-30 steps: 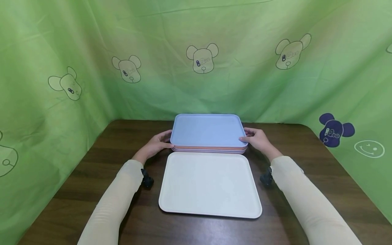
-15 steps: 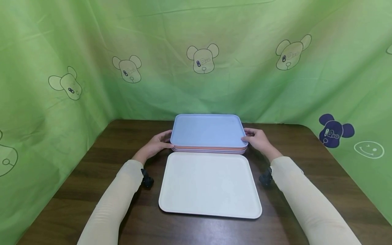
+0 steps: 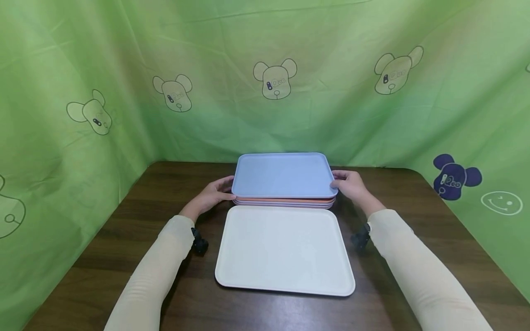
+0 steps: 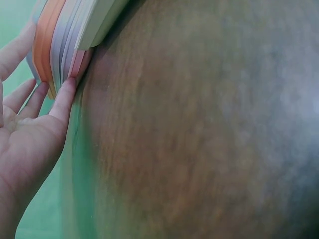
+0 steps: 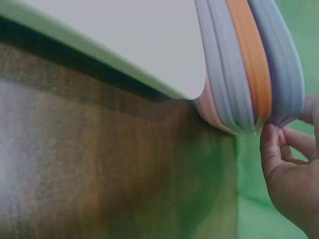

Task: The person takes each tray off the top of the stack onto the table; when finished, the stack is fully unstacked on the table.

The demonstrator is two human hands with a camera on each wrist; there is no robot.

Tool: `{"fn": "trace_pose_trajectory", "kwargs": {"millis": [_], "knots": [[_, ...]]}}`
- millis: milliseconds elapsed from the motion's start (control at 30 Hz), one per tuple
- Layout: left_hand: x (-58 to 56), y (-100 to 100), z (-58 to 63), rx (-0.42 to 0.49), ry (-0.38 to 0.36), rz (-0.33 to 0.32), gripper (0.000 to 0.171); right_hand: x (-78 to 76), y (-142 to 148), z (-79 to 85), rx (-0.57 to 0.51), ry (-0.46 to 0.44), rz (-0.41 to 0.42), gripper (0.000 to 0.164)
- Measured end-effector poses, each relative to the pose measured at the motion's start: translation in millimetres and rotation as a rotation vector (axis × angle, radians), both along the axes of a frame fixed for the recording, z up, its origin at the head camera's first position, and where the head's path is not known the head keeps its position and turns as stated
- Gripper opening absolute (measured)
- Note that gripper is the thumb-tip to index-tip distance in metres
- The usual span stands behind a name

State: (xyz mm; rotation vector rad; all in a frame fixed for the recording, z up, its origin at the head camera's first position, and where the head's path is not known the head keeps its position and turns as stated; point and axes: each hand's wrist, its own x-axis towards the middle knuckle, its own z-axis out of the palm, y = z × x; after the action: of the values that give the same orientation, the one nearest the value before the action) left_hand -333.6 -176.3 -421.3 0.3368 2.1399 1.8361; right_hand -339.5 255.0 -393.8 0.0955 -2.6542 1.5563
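Observation:
A light blue tray (image 3: 285, 175) tops a stack of several trays, with an orange tray (image 5: 251, 64) and pale purple trays (image 5: 224, 64) beneath it. My right hand (image 3: 351, 187) pinches the blue tray's right edge, thumb over the rim and fingertips under it. In the right wrist view, that corner stands slightly apart from the orange tray. On the other side, my left hand (image 3: 212, 195) touches the stack's left side with spread, mostly straight fingers (image 4: 62, 99). A white tray (image 3: 285, 250) lies flat in front of the stack.
Everything rests on a dark wooden table (image 3: 136, 216). Green curtain cloth (image 3: 232, 119) with bear drawings hangs behind and along both sides. The stack sits close to the table's back edge.
The right thumb has slid from the blue tray's surface out to its rim. The blue tray's right side has risen slightly and shifted right. My left hand has stayed in place.

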Motion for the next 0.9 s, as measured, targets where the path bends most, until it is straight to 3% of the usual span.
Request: {"fn": "trace_pose_trajectory", "kwargs": {"millis": [300, 567, 900], "knots": [[-1.4, 0.2, -0.9, 0.025, -0.002, -0.007, 0.075, -1.5, 3.8, 7.6, 0.064, -0.078, -0.053, 0.046], [-0.4, 0.3, -0.5, 0.006, 0.014, -0.004, 0.074, 2.8, 7.3, 8.6, -0.056, -0.159, -0.020, 0.047], [-0.8, 0.2, -2.1, 0.000, 0.020, -0.022, 0.071, 4.7, 12.6, 10.3, -0.093, -0.221, 0.000, 0.051]]}}
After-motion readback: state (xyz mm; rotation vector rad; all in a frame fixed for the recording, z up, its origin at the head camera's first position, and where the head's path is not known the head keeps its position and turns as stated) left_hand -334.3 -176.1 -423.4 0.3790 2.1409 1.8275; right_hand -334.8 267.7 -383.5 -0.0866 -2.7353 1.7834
